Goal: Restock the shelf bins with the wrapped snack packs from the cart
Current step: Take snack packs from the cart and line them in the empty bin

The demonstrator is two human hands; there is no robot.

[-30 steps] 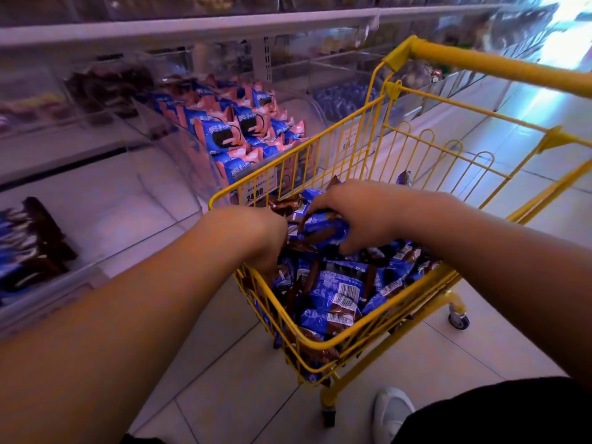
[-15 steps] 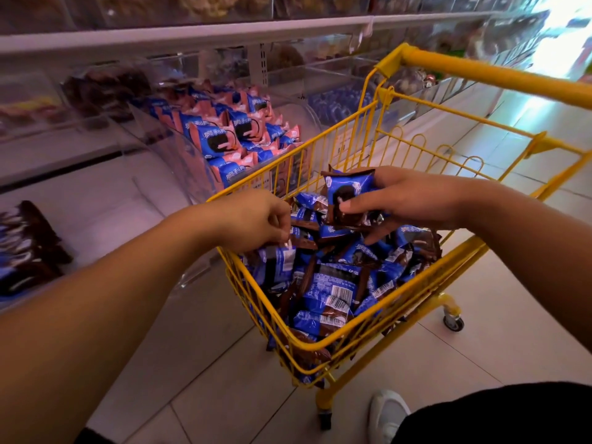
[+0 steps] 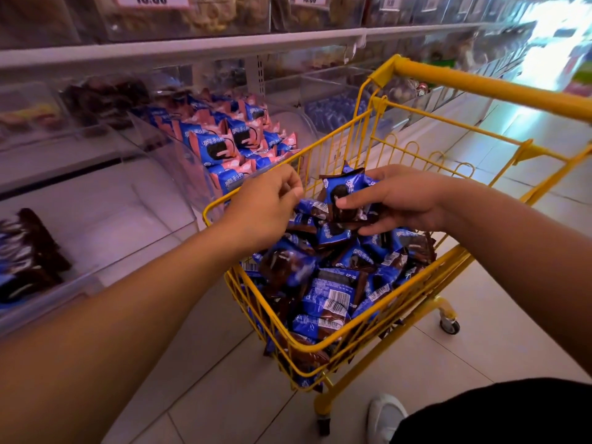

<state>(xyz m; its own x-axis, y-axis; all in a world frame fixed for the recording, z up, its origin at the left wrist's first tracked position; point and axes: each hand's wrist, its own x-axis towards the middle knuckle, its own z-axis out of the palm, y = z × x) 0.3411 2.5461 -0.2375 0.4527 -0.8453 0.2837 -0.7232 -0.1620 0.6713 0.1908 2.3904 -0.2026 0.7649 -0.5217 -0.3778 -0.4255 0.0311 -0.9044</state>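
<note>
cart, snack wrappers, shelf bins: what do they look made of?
Cart: looks like metal wire and tube with a glossy yellow coating; thin welded-looking grid.
Snack pack in the right hand: glossy printed plastic film, likely; crinkled, with highlights and sealed edges.
Shelf bins: clear rigid plastic, probably acrylic; see-through curved front with reflections.
</note>
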